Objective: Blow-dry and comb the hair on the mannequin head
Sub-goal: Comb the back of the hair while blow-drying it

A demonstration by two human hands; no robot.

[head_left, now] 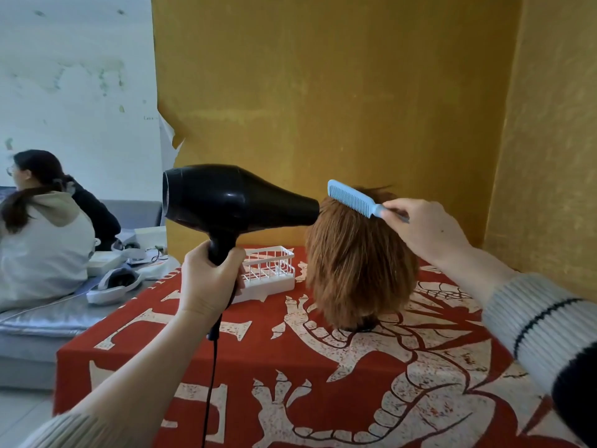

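Observation:
A mannequin head (358,263) with reddish-brown hair stands on the red patterned table (290,367), its face hidden by the hair. My left hand (210,282) grips the handle of a black hair dryer (232,202), whose nozzle points right and nearly touches the upper left of the hair. Its black cord hangs down past my forearm. My right hand (426,227) holds a light blue comb (352,198) by its handle, teeth resting on the top of the hair.
A white wire basket (271,273) sits on the table just left of the head, behind my left hand. Yellow walls close off the back and right. A person (42,234) sits on a grey couch at the left, beside white devices.

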